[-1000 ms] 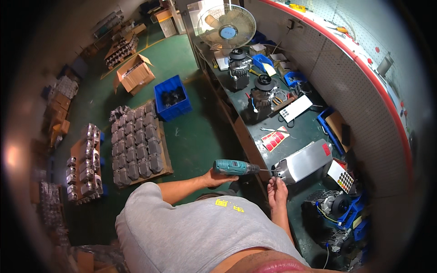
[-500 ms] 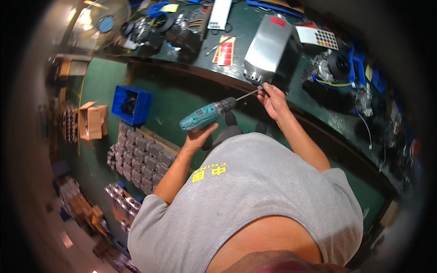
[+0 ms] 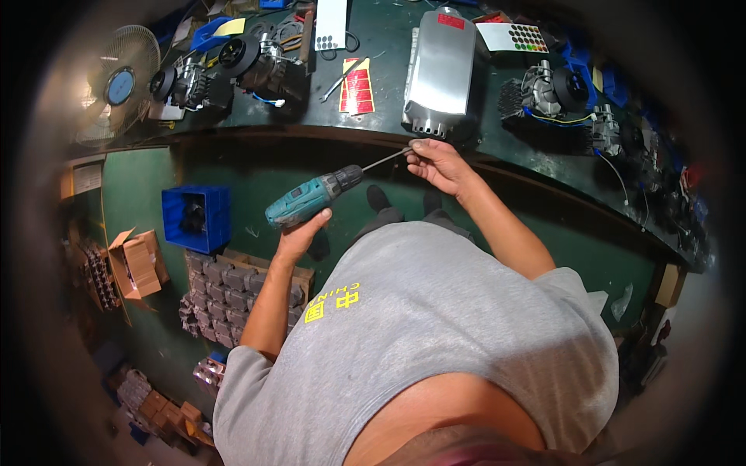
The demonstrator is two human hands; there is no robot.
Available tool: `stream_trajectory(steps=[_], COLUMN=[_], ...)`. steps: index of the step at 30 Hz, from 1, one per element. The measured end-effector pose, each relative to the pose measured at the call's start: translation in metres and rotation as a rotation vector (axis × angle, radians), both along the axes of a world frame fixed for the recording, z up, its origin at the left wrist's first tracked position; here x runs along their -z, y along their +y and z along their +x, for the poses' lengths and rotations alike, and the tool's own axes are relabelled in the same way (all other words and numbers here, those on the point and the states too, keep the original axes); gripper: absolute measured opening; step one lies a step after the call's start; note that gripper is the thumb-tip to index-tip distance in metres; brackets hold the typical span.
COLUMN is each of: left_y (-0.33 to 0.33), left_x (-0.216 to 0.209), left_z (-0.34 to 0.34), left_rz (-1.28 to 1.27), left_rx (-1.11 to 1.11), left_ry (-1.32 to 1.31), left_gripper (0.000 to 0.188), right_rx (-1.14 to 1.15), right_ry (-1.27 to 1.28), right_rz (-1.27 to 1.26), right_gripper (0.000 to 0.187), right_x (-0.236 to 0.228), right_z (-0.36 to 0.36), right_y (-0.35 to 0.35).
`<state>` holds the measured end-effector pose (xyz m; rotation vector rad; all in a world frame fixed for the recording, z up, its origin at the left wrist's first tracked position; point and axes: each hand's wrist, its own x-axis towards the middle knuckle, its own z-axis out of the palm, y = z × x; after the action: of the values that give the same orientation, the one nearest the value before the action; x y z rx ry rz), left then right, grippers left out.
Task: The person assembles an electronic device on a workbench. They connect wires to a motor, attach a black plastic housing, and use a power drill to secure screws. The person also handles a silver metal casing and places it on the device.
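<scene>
My left hand (image 3: 301,234) grips a teal and black cordless drill (image 3: 303,200), which points up and to the right. A long thin driver bit (image 3: 382,161) runs from its chuck to my right hand (image 3: 439,167). The right thumb and fingers are pinched together at the bit's tip; any small part between them is hidden. Just beyond those fingers, at the bench edge, lies a silver metal housing (image 3: 441,74) with a red label and a slotted near end. Left of it are a red and yellow label sheet (image 3: 357,93) and a slim metal tool (image 3: 342,80).
Motor-like assemblies with black wheels stand on the green bench (image 3: 373,133), left (image 3: 256,66) and right (image 3: 548,92). A fan (image 3: 116,85) is at far left. Below sit a blue bin (image 3: 196,219), an open carton (image 3: 138,264) and stacked grey castings (image 3: 233,299).
The whole view has shifted, so bench items appear farther left. Both hands have moved slightly left with the drill, still holding the same pose near the housing's slotted end.
</scene>
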<state>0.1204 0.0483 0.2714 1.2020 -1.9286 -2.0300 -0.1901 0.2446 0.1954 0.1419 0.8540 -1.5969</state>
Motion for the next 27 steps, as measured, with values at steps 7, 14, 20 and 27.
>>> stream_trajectory(steps=[7,14,20,27], left_y=[-0.019,-0.037,-0.037,-0.035], left_x=[0.003,0.009,0.007,-0.012], left_z=[-0.018,-0.063,-0.084,-0.103], left_rz=[-0.046,-0.155,-0.168,-0.290], left_rx=[-0.029,0.044,0.077,0.154], left_ry=[0.088,0.035,-0.051,-0.003], left_gripper=[0.019,0.022,0.033,0.035], right_rx=[0.132,0.325,0.316,0.259], right_ry=[-0.077,0.043,0.137,0.189], right_rz=[-0.021,0.410,0.519,0.426], right_gripper=[0.019,0.065,0.083,0.071], right_x=[0.004,0.032,0.043,0.053], right_z=[0.013,-0.003,-0.015,-0.023], right_y=[-0.043,-0.023,-0.024,-0.021])
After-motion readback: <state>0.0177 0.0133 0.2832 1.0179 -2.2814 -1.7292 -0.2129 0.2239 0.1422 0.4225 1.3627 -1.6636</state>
